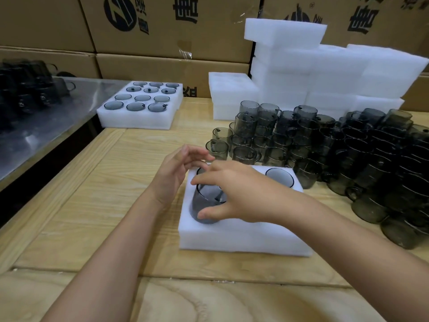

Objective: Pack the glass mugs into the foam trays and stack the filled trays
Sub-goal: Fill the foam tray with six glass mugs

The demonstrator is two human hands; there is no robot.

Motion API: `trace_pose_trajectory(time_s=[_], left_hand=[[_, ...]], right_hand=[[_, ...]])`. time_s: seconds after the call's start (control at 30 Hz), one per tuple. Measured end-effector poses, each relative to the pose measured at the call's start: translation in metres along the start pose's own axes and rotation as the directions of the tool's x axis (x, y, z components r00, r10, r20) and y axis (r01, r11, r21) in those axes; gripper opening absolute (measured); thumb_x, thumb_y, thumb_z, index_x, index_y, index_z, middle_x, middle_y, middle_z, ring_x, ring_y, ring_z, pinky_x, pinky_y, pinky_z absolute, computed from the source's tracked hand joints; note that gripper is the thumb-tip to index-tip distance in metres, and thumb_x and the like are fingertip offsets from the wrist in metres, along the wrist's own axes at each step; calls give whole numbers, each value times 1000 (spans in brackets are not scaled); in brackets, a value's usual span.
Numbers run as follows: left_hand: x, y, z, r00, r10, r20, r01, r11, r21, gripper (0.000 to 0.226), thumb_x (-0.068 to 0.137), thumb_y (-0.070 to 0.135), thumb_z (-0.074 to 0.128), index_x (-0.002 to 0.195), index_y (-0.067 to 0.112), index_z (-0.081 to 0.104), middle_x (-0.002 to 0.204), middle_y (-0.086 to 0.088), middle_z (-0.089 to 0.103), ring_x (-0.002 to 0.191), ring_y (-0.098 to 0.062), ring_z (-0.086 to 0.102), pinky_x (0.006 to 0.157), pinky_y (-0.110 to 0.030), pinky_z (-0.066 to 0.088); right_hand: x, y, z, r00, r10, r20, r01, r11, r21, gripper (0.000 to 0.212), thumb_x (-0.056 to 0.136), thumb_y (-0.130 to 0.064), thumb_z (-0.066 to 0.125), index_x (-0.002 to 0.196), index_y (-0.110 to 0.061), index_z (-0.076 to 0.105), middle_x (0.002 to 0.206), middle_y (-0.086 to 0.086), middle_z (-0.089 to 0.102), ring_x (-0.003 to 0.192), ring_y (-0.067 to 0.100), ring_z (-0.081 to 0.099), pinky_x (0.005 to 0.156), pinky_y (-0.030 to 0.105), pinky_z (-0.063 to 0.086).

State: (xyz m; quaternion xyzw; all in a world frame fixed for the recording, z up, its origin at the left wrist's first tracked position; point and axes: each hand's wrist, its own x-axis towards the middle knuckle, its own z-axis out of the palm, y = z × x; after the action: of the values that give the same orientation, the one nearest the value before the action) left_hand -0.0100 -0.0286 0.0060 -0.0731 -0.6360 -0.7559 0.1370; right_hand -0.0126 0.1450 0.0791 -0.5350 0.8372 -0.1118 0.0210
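Observation:
A white foam tray (pixel 243 238) lies on the wooden table in front of me. My right hand (pixel 234 194) grips a smoky glass mug (pixel 205 203) by its rim, thumb on the near side; the mug stands tilted, partly sunk in the tray's front-left hole. Another mug (pixel 279 176) sits in the tray's far-right hole. My left hand (pixel 178 168) hovers over the tray's far-left corner with fingers loosely spread, holding nothing. A filled foam tray (pixel 139 119) with several mugs sits at the back left.
A big heap of loose glass mugs (pixel 348 149) covers the table's right side. Stacks of bare foam trays (pixel 325 73) stand behind it. Cardboard boxes (pixel 162 31) line the back. A metal table (pixel 46 117) with dark mugs is at left.

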Motion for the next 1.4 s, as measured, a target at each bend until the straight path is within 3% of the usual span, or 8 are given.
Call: trace_pose_trajectory(time_s=[0.33,0.5,0.6,0.7,0.83,1.07,1.23,1.4], left_hand=[[-1,5,9,999,39,-24,-35,989,145,33,88,28,41,95,3,62,94,-14,69,82,-22,64,79,-27,50],[-4,25,39,977,136,-164,-76,941,328,33,90,36,40,91,13,64,93,-4,68,89,-10,62,84,-21,45],[-15,38,58,953,287,-96,-185,804,566,36,92,46,34,104,25,61,104,12,63,99,1,56,89,-16,40],[-29,31,66,975,210,68,-165,491,855,71,86,58,13,140,22,41,147,6,36,139,-8,28,113,-28,19],[-38,14,66,997,-76,20,10,370,929,81,76,71,-6,149,41,10,160,11,7,145,0,-7,118,-35,-4],[-36,11,67,995,-84,-47,63,192,979,82,70,71,-16,148,46,-3,161,8,-5,144,-6,-20,115,-39,-18],[-31,16,58,994,98,-50,-15,578,816,70,83,64,24,144,30,29,147,14,27,142,-3,10,116,-23,6],[-12,13,27,831,154,-534,7,958,288,17,93,9,54,94,25,60,98,4,65,94,-9,60,86,-27,44]], right_hand=[[3,0,12,991,-107,76,123,959,-257,46,88,-46,55,126,-19,52,110,4,46,109,22,36,93,32,33],[1,11,14,987,3,-159,29,979,199,37,96,-41,41,96,-11,63,86,0,54,81,17,43,74,29,30],[13,19,22,909,280,-308,-222,952,209,33,99,-30,28,110,-14,54,116,1,56,109,27,46,95,37,31],[21,16,37,932,353,-85,-350,935,55,59,95,-36,39,148,-30,13,157,-5,7,144,28,-3,117,43,6],[13,19,49,951,309,13,-298,927,-229,77,95,-46,35,147,-29,-20,156,-4,-24,136,32,-36,111,50,-21],[12,20,51,922,386,34,-357,880,-315,80,94,-52,35,146,-30,-22,154,6,-28,137,32,-34,108,55,-23],[12,20,54,926,374,-42,-376,923,-74,66,98,-43,31,151,-25,-2,159,7,-9,144,25,-19,115,45,-13],[5,29,40,837,461,-296,-229,786,574,40,100,-26,40,137,-13,44,143,6,43,134,24,34,110,35,27]])
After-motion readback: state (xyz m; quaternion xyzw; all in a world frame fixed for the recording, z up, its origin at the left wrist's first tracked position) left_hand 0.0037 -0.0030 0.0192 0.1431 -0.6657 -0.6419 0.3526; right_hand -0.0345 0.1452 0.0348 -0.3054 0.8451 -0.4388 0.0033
